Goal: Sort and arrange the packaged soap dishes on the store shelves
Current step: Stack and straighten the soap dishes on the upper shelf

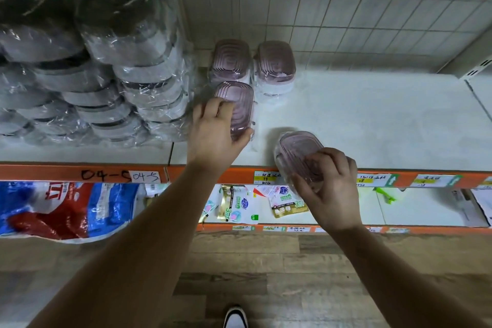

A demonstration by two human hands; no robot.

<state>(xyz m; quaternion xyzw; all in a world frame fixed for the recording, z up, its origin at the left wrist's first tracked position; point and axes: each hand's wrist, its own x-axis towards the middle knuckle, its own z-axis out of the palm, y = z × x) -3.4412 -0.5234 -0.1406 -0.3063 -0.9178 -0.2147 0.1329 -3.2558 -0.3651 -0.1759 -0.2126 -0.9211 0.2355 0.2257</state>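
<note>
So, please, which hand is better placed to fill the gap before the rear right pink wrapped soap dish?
Probably right: the right hand grips a pink wrapped soap dish near the gap; the left hand holds the front left dish.

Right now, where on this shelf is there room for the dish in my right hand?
The white shelf is bare right of the back pink dishes. Left is crowded: wrapped grey stacks, left hand gripping the front dish.
</note>
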